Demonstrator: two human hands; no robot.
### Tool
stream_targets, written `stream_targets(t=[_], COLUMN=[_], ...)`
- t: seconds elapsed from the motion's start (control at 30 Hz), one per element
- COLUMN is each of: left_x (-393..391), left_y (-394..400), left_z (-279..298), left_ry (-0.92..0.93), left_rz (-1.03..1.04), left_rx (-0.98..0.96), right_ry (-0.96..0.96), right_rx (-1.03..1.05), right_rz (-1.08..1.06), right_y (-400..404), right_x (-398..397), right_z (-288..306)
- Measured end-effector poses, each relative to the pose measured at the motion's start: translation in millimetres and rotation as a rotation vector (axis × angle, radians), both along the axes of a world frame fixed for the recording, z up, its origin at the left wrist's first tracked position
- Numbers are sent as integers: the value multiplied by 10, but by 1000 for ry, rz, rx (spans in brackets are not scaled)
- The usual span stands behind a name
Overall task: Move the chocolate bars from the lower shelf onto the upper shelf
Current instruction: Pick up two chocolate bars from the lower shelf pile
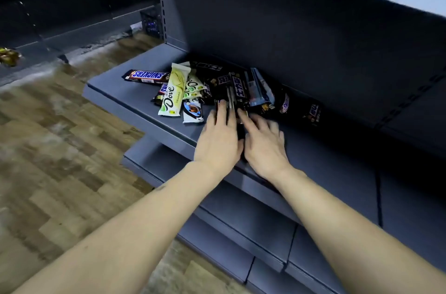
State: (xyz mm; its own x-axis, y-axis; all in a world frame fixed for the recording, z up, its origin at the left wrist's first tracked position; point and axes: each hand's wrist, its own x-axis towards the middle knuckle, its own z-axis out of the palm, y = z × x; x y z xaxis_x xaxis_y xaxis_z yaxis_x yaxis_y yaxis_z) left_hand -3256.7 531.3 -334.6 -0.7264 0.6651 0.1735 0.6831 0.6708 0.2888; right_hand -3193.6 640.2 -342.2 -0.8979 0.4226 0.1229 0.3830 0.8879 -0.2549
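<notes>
pressing dark chocolate bars between both hands' straight fingers; bars' lower ends hidden; shelf pile blurred.

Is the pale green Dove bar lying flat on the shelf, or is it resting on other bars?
Resting on others. The pale green Dove bar lies across a Snickers bar and other wrappers, not flat on the grey shelf.

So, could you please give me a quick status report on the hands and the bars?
Both hands, left and right, hold dark bars between them. Pile on upper shelf. Nothing in the way.
</notes>
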Motion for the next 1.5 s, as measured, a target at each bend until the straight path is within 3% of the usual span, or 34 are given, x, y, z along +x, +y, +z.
stream_targets(t=[0.13,0.3,0.53,0.73,0.93,1.17,1.27,1.5], left_x=[-37,25,266,551,666,478,396,322], left_y=[77,70,-30,-92,-58,-66,-76,-98], left_z=[-150,-141,-50,37,130,220,218,169], left_ry=[40,77,58,-43,-178,-138,-77,-98], left_rz=[17,1,-14,-111,-208,-247,-248,-257], left_rx=[-25,12,-10,-12,-10,-43,-15,45], right_ry=[78,375,452,453,343,428,441,238], right_rx=[-35,-124,-319,-469,-493,-593,-620,-537], right_rz=[-55,-207,-367,-537,-581,-708,-693,-499], right_y=[80,69,-3,103,202,260,283,197], right_x=[-124,46,813,1548,1713,1733,1791,1857], right_z=[-82,-139,-66,66,229,237,229,293])
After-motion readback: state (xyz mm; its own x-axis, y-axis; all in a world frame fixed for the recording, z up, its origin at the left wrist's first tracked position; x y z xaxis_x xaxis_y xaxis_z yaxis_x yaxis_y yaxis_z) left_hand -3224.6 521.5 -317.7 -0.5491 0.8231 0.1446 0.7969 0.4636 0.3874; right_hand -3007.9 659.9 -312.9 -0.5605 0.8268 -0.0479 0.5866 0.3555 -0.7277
